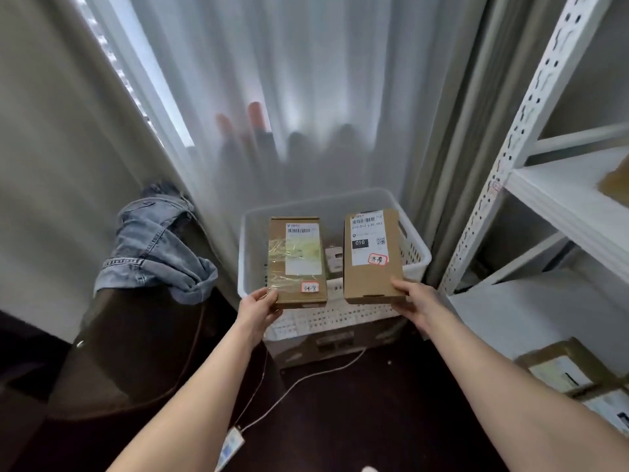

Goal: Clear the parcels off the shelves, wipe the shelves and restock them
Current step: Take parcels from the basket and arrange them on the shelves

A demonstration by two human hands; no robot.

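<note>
Basket (419, 257) beside shelf upright (513, 148), left hand (260, 306) pinching near corner of taped parcel (296, 267), right hand (414, 299) clasping near edge of second parcel (372, 260)

One head-worn view is directed forward and down. The white basket (418, 257) is seen near, the shelves (561, 195) at the right edge.

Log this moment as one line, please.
left hand: holds taped parcel | right hand: holds parcel marked 010 | both parcels above white basket
</note>
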